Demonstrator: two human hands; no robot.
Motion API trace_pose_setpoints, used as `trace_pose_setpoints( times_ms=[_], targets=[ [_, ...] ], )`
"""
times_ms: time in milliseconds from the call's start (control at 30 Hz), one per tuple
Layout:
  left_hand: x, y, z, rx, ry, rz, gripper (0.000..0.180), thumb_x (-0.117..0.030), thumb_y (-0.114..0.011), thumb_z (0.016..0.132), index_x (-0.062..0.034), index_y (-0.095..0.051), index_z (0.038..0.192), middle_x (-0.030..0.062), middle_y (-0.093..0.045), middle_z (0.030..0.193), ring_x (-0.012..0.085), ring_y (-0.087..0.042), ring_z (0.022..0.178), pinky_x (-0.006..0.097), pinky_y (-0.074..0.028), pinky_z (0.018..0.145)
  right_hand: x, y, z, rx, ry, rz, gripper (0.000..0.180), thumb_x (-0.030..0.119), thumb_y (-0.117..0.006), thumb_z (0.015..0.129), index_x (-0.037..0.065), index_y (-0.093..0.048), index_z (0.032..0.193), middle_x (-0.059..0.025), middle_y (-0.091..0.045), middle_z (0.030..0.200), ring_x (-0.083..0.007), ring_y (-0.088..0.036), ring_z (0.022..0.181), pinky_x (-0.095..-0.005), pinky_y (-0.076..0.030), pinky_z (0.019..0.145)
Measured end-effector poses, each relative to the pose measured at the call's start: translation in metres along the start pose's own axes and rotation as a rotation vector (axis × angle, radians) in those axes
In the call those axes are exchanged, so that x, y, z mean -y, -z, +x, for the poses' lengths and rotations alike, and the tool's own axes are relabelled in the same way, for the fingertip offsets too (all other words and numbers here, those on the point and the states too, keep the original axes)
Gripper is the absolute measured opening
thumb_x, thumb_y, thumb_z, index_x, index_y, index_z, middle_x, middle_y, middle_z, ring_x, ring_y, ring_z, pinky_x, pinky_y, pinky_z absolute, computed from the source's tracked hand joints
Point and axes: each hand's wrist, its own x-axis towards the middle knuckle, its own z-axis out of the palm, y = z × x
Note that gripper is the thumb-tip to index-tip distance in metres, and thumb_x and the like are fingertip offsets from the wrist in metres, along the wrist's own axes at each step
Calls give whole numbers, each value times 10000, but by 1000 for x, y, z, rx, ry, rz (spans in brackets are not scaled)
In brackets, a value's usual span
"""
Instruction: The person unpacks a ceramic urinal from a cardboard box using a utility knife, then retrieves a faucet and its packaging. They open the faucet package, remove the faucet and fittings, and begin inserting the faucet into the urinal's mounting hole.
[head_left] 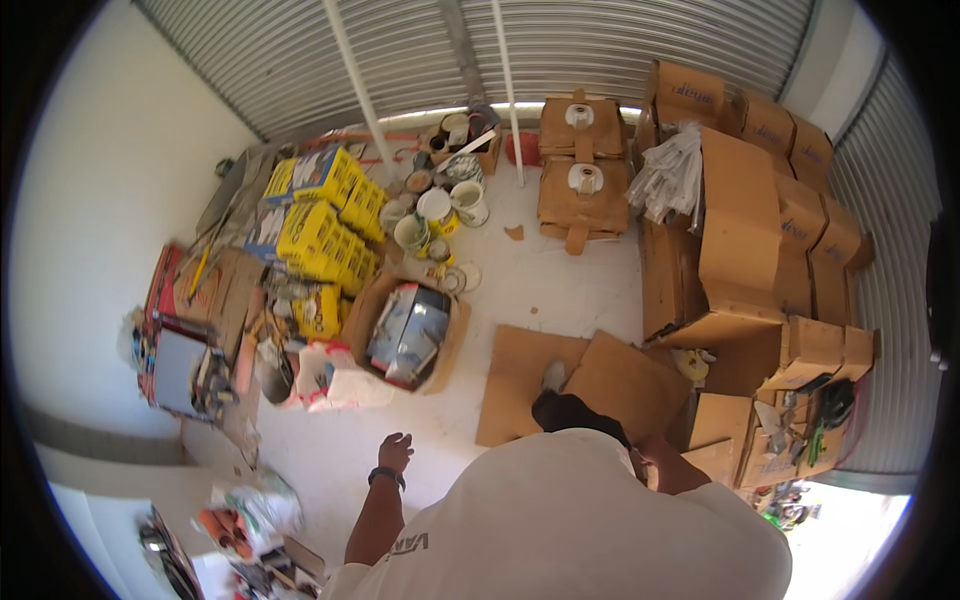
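- Head view: left hand hangs free over bare floor, fingers loosely curled, half open, holding nothing; dark wristband.
- Nearest thing: open cardboard box w/ shiny packets, just ahead of that hand.
- Right hand hidden behind torso, can't tell grip; forearm near flat cardboard sheets.
- Yellow boxes stacked far left; paint cans beyond.

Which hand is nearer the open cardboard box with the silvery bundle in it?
Left. The left hand hangs empty just below the open cardboard box, not touching it. The right hand is hidden behind the person's body, over by the flattened cardboard.
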Motion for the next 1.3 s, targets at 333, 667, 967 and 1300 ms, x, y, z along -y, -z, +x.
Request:
trace_pose_setpoints(
  times_ms=[333,667,967,1300],
  targets=[
    [-266,-183,142,476,-10,-109,330,-194,-659,973,-46,-592,1261,70,-699,1029,192,-698,781,294,-542,646,103,153,115,16,-260,474,403,398,-642,969,14,-740,1038,-183,-698,736,-303,-678,587,-418,-568,566],
    [-582,-486,221,774,-529,861,683,-484,-686,928,74,-574,1306,159,-747,1013,226,-742,832,361,-570,832,190,286,177,-312,-178,1292,495,267,-709,914,-32,-611,1296,-197,-702,1096,-243,-697,885,-373,-581,715],
    [-678,-851,394,939,-805,1371,572,-427,-733,900,30,-635,1229,254,-696,1181,342,-669,1132,428,-529,956,266,169,60,-235,-914,1536,339,235,-675,972,-9,-606,1198,-133,-668,895,-198,-632,671,-351,-478,524],
    [-611,-1037,583,818,-585,1498,803,-449,-770,893,92,-468,1405,283,-605,1359,375,-635,1208,449,-511,1024,443,217,-3,-108,-1212,2153,403,206,-650,1002,-42,-554,1305,-189,-701,1010,-288,-699,852,-411,-565,722]
  ],
)
